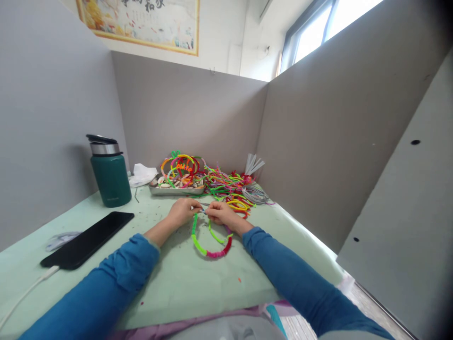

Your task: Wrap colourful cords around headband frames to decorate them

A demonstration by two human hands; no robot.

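Observation:
My left hand (182,211) is closed in a pinch at the green end of a fuzzy pipe-cleaner headband (198,245). Its loop hangs toward me over the table, wrapped in green, lime, pink and red. Close beside it, my right hand (220,214) pinches at the headband's other end, which its fingers partly hide. Between the fingertips shows a thin grey-blue bit, too small to make out. A lime pipe cleaner (215,236) curves inside the loop, below my right hand; whether it is attached I cannot tell.
Behind my hands stand a metal tray (177,191) with finished colourful headbands (184,165) and a heap of pipe cleaners (228,182). Grey wire hoops (256,194) lie to its right. At left are a green bottle (111,177) and a black phone (88,238) on a cable. Grey partitions enclose the table.

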